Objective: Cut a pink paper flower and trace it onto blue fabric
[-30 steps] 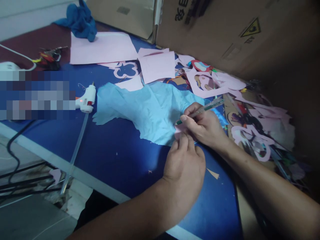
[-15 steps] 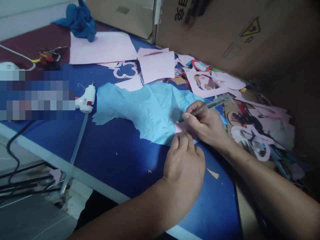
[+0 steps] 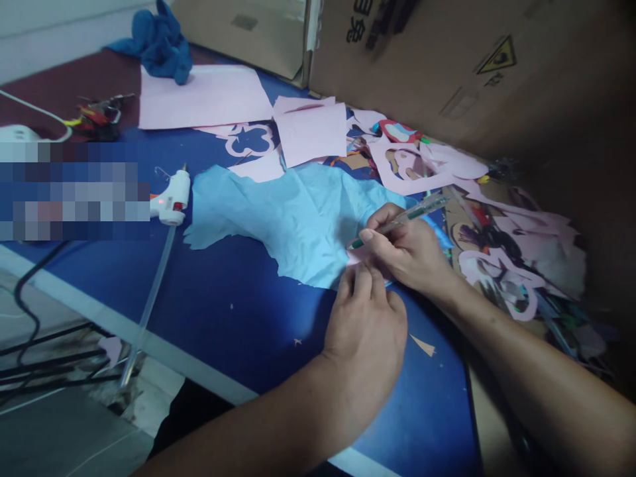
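A sheet of light blue cloth (image 3: 278,212) lies wrinkled on the blue table, with a small pink paper piece (image 3: 354,258) on its near right part. My left hand (image 3: 368,318) presses that piece down with its fingertips, the fingers laid over it and slightly bent. In my right hand (image 3: 407,248) is a clear pen (image 3: 422,207) with a green tip, pinched between thumb and fingers. The tip meets the pink piece's left edge, at the cloth. Both hands cover much of the pink piece.
A white glue gun (image 3: 175,197) with a long glue stick stands left of the cloth. Pink paper sheets (image 3: 203,96), cut-out scraps (image 3: 517,285) and a blue rag (image 3: 161,43) lie behind and to the right. A cardboard box (image 3: 422,73) walls the back. The table's near edge (image 3: 199,371) runs diagonally.
The pen tip and my right fingers have shifted slightly left and down along the pink piece's edge. My left hand stays nearly in place.
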`<state>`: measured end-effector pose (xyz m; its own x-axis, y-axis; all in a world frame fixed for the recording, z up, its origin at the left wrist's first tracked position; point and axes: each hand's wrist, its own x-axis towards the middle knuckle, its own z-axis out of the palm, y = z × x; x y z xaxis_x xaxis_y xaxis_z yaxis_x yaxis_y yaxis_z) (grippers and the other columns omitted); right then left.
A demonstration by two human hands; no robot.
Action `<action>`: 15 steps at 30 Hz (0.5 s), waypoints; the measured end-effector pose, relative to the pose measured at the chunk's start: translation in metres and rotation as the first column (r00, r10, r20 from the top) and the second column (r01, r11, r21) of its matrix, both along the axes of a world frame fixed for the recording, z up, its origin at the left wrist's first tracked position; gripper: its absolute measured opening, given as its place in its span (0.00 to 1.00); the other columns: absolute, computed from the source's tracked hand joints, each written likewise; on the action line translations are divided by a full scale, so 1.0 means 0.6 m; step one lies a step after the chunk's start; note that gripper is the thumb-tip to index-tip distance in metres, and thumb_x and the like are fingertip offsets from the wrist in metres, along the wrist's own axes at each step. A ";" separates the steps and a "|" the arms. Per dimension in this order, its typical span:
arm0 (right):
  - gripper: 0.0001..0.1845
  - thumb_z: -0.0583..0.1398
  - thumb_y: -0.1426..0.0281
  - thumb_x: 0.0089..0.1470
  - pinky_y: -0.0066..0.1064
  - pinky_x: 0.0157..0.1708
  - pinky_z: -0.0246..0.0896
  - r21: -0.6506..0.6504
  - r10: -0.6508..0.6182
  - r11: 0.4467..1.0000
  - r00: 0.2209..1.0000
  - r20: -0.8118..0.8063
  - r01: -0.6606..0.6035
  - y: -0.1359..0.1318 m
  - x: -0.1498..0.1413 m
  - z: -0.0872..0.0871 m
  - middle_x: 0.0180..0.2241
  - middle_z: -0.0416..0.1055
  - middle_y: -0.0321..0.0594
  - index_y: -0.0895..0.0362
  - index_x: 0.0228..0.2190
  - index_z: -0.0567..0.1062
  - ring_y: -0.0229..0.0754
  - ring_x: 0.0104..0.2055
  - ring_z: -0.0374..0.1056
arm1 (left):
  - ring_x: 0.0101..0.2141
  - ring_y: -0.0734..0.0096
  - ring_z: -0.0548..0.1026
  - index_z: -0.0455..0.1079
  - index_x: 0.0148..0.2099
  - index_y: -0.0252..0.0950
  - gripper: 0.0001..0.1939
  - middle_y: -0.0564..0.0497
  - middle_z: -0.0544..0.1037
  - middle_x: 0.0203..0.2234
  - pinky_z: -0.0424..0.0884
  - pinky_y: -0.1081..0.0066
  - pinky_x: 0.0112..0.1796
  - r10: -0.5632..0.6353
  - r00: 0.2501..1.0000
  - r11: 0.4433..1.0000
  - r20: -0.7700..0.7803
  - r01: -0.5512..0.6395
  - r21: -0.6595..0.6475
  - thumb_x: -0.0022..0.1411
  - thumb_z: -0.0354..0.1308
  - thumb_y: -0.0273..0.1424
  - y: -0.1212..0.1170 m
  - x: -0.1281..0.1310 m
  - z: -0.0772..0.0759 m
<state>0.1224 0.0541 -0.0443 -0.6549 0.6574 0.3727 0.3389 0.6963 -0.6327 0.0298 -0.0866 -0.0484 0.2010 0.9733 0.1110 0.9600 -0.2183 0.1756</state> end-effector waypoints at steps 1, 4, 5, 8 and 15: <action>0.19 0.61 0.66 0.67 0.31 0.27 0.62 -0.003 0.003 1.000 1.000 0.005 -0.003 0.000 -0.001 0.000 0.35 0.77 0.40 0.55 0.23 0.73 0.38 0.28 0.70 | 0.62 0.46 0.70 0.82 0.49 0.30 0.15 0.32 0.79 0.56 0.66 0.50 0.63 0.000 1.000 1.000 -0.002 0.000 0.002 0.73 0.57 0.34 0.000 0.000 0.000; 0.20 0.61 0.66 0.67 0.32 0.27 0.62 -0.001 0.005 1.000 1.000 0.006 -0.005 0.001 -0.003 -0.001 0.35 0.77 0.41 0.54 0.22 0.72 0.38 0.28 0.70 | 0.62 0.45 0.71 0.81 0.50 0.30 0.16 0.31 0.79 0.56 0.66 0.50 0.63 0.002 1.000 1.000 -0.015 -0.002 -0.001 0.74 0.56 0.35 0.000 0.000 0.001; 0.21 0.61 0.65 0.67 0.32 0.27 0.62 0.003 0.000 1.000 1.000 0.001 0.000 0.002 -0.003 -0.001 0.34 0.77 0.41 0.54 0.22 0.72 0.39 0.29 0.70 | 0.62 0.45 0.71 0.81 0.50 0.30 0.16 0.32 0.79 0.57 0.66 0.50 0.63 0.001 1.000 1.000 -0.020 -0.001 0.002 0.74 0.56 0.35 0.000 0.000 0.001; 0.23 0.61 0.63 0.68 0.32 0.27 0.63 0.012 -0.030 0.999 0.999 -0.014 0.030 0.004 -0.004 0.001 0.35 0.77 0.41 0.54 0.20 0.70 0.40 0.29 0.70 | 0.62 0.45 0.71 0.81 0.50 0.30 0.16 0.32 0.79 0.58 0.66 0.50 0.62 0.000 1.000 1.000 -0.032 0.000 0.011 0.73 0.57 0.34 0.001 -0.001 0.002; 0.25 0.61 0.60 0.68 0.34 0.27 0.64 0.000 -0.041 0.999 0.999 -0.002 0.041 0.004 -0.004 0.004 0.35 0.77 0.42 0.54 0.20 0.71 0.41 0.30 0.70 | 0.62 0.46 0.70 0.82 0.50 0.32 0.14 0.34 0.80 0.57 0.67 0.50 0.61 -0.007 0.999 1.000 -0.037 0.007 0.012 0.73 0.57 0.34 0.001 -0.001 0.004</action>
